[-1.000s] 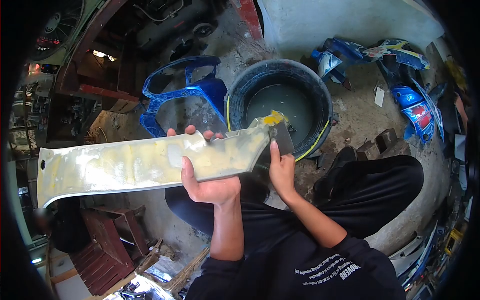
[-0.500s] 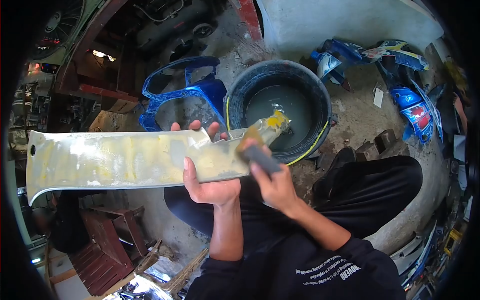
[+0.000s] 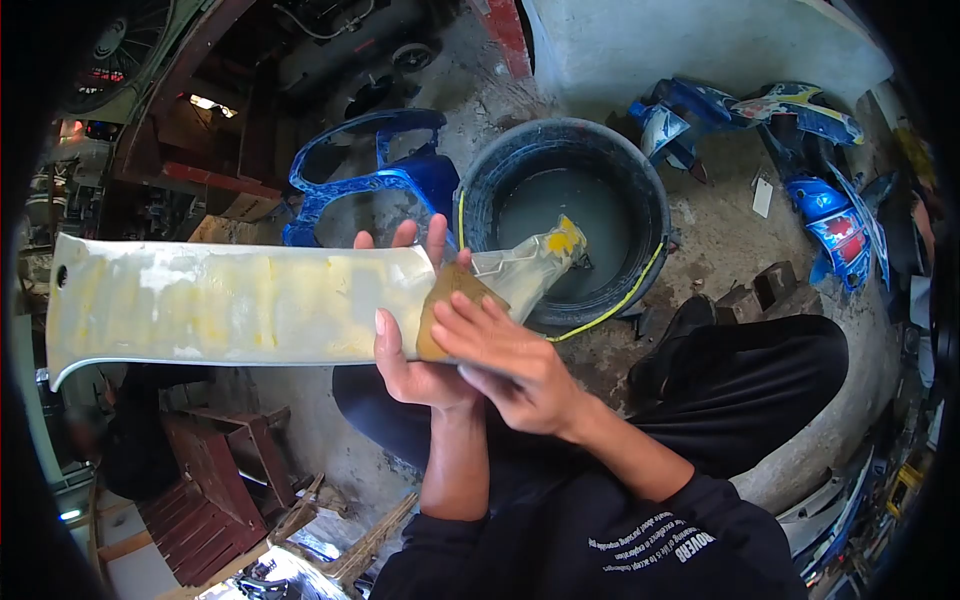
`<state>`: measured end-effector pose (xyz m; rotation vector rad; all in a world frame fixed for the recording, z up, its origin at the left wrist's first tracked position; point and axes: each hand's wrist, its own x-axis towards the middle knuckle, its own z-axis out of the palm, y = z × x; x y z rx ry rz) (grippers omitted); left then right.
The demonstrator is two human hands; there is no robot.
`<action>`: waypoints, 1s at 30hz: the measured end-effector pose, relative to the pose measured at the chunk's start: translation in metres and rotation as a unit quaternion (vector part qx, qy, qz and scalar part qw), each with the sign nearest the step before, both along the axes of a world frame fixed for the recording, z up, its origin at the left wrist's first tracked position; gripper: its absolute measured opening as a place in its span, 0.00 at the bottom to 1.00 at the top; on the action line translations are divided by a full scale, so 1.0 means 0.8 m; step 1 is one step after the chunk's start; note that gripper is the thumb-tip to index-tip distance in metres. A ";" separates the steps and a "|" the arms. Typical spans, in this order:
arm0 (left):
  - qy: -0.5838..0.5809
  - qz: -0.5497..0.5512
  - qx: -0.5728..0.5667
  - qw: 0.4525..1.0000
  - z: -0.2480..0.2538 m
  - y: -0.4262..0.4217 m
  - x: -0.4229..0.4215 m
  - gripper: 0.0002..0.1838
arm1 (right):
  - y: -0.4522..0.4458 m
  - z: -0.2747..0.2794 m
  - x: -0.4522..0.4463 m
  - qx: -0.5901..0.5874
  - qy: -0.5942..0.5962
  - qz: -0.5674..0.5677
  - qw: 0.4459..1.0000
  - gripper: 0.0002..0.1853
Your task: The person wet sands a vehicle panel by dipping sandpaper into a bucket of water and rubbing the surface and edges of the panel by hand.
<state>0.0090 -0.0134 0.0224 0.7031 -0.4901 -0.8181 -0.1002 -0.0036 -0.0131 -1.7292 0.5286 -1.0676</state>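
Observation:
A long motorcycle body panel [image 3: 220, 305], patchy with white, cream and yellow filler, spans the view from the left to over the bucket. My left hand [image 3: 425, 380] grips it from below, thumb at the near edge and fingertips showing past the far edge. A brown sheet of sandpaper [image 3: 440, 312] lies against the panel's narrowing part. Over that sheet, my right hand [image 3: 525, 365] presses with its fingers fairly straight and its thumb underneath, holding the paper. The panel's yellow-marked narrow end hangs above a black bucket [image 3: 652, 200] of cloudy water.
A blue plastic fairing frame [image 3: 430, 190] lies left of the bucket. More blue fairing pieces [image 3: 830, 215] are on the floor at the right, near grey blocks [image 3: 770, 285]. A dark red wooden bench [image 3: 205, 500] stands at the lower left. A pale wall [image 3: 700, 45] rises behind.
My right hand has moved left and slightly down along the panel with the sandpaper, which now lies flatter under the fingers. The panel sits slightly higher in view.

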 end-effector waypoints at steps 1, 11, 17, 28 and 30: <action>-0.003 -0.006 0.000 1.000 0.001 0.000 0.000 0.40 | -0.011 -0.002 0.001 0.003 -0.011 -0.006 1.000 0.25; -0.011 -0.036 -0.033 0.999 -0.011 0.006 0.007 0.37 | -0.013 -0.052 -0.034 -0.021 0.048 -0.021 0.998 0.27; 0.004 -0.024 -0.018 1.000 -0.009 0.006 0.012 0.37 | -0.016 -0.026 -0.012 -0.072 0.019 0.023 0.997 0.28; -0.004 -0.022 -0.030 0.999 -0.010 0.005 0.009 0.36 | -0.022 -0.022 0.002 -0.089 0.039 -0.017 0.995 0.32; 0.012 -0.017 -0.025 0.999 -0.012 0.007 0.015 0.36 | -0.010 -0.038 -0.014 -0.056 0.053 0.004 0.997 0.29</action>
